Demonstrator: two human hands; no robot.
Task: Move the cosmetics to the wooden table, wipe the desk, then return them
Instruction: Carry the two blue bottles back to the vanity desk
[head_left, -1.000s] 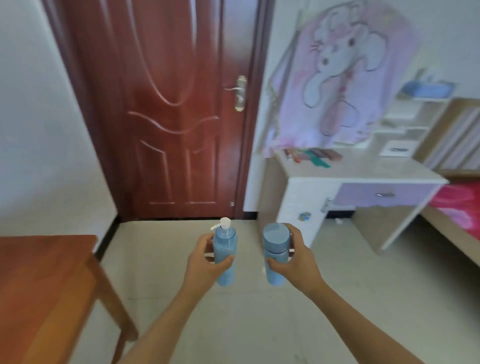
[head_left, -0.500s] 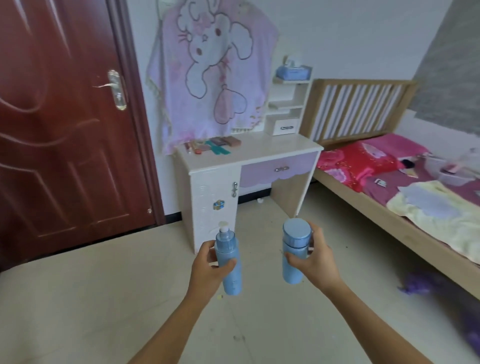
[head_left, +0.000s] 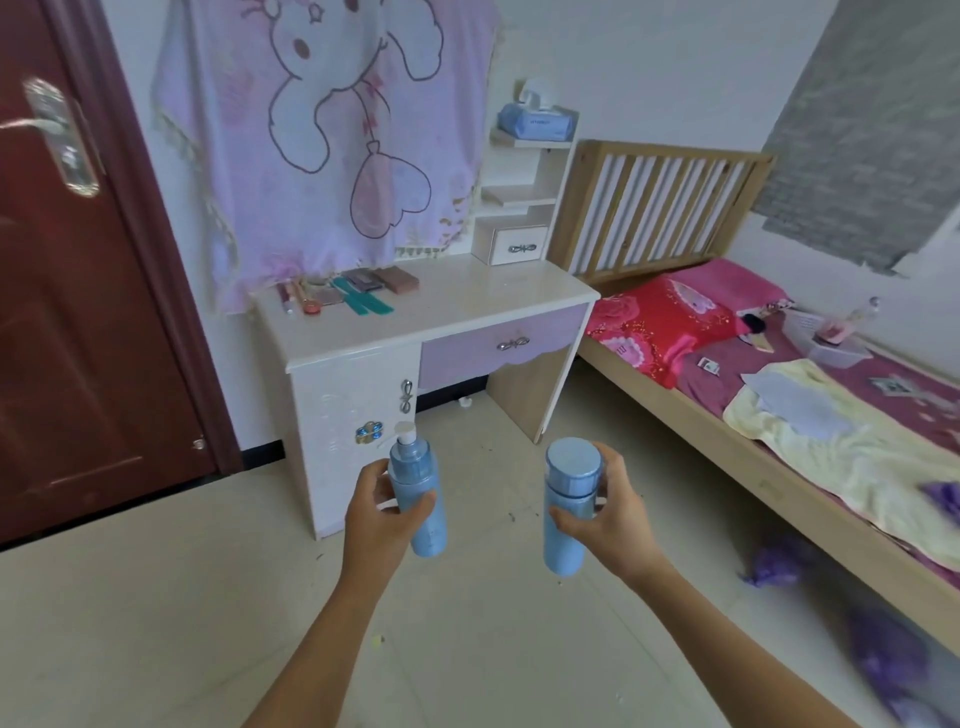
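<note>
Print on pump bottle (head_left: 429, 535) and tissue pack (head_left: 537, 122) is unreadable.

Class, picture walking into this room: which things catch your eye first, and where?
In the foreground the left hand grips a blue pump bottle and the right hand a blue capped bottle. Behind them, a pink cartoon cloth hangs behind the white desk.

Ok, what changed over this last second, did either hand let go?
The view swung right from the door and wooden table to the white desk, now nearer; the table has left the frame. Nothing taken or released: the left hand still grips the pump bottle, the right hand the capped bottle. The small cosmetics stay on the desk.
</note>
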